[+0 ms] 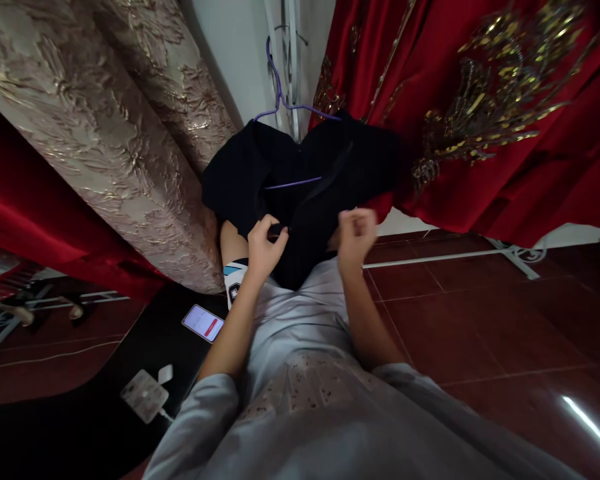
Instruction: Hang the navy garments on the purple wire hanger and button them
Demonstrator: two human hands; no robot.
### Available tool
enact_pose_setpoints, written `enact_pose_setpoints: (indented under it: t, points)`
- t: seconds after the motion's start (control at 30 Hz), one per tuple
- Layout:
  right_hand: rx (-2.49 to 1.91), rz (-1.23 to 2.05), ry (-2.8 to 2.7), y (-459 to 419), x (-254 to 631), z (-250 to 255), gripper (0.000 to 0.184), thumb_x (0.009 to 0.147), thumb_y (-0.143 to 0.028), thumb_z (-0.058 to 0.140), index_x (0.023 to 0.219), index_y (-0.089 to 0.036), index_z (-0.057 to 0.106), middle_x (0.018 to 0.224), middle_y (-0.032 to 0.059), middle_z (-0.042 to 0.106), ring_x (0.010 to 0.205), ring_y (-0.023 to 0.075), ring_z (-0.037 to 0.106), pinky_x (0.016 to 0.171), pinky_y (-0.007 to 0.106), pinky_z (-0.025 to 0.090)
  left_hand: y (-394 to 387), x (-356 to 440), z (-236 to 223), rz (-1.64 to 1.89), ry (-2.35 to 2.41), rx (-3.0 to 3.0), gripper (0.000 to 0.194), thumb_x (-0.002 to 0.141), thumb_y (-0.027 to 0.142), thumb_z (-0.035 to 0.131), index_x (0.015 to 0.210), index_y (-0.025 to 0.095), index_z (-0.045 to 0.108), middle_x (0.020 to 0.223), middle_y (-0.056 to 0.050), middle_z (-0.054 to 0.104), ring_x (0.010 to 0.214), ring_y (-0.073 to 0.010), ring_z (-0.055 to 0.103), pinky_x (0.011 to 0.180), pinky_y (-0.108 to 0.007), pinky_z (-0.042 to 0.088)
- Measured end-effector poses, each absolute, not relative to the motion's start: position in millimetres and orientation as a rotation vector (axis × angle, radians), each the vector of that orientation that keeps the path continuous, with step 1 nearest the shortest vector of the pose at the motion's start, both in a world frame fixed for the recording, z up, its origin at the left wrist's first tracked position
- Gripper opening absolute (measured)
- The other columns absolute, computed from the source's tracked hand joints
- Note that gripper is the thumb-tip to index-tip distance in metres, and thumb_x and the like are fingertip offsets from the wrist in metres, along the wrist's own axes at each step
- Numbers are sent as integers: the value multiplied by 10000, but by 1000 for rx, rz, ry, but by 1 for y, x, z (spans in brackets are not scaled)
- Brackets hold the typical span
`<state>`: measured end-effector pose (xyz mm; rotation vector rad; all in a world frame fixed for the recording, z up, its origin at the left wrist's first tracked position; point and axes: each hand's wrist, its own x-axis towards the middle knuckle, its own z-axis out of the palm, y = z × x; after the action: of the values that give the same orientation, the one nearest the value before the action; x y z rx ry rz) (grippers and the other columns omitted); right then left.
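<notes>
A black garment [300, 180] hangs on a purple hanger [280, 93] straight ahead of me, its lower part drooping toward my lap. My left hand [265, 247] pinches the dark fabric near its front edge. Just right of it, my right hand [356, 235] is curled closed against the lower hem of the garment, and its grip on the cloth is partly hidden. Both forearms reach forward over my grey clothing [300, 333].
A beige embroidered gown [115, 133] hangs at left, a red gown with gold embroidery [500, 113] at right. A lit phone [203, 323] and a white power strip [144, 395] lie on a black surface at lower left. Red floor tiles [480, 320] spread right.
</notes>
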<state>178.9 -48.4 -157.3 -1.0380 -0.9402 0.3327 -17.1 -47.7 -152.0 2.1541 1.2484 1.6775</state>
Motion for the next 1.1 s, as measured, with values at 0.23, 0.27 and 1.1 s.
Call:
enact_pose_setpoints:
  t: [0.23, 0.27, 1.1]
  points:
    - [-938, 956, -1428, -61, 129, -171, 487, 956, -601, 513, 690, -197, 458, 596, -19, 485, 560, 105, 489, 557, 242, 391, -73, 8, -160, 1765, 1024, 1936, 248, 957, 245, 653, 1187, 216, 563, 1010, -45, 571, 717, -117, 575, 593, -195, 468]
    - [-911, 985, -1419, -61, 132, -169, 463, 947, -584, 528, 700, -197, 466, 586, -27, 482, 545, 99, 479, 548, 236, 389, -73, 9, -162, 1773, 985, 1916, 341, 977, 290, 663, 1286, 238, 531, 1033, -56, 573, 750, -131, 596, 621, -209, 491]
    - [-926, 1282, -1357, -64, 155, -139, 325, 805, -455, 715, 705, -154, 646, 518, -11, 549, 447, 75, 449, 441, 201, 320, -66, 15, -193, 1566, 1050, 1627, 194, 923, 341, 642, 920, 148, 628, 865, -56, 670, 796, -167, 670, 752, -263, 555]
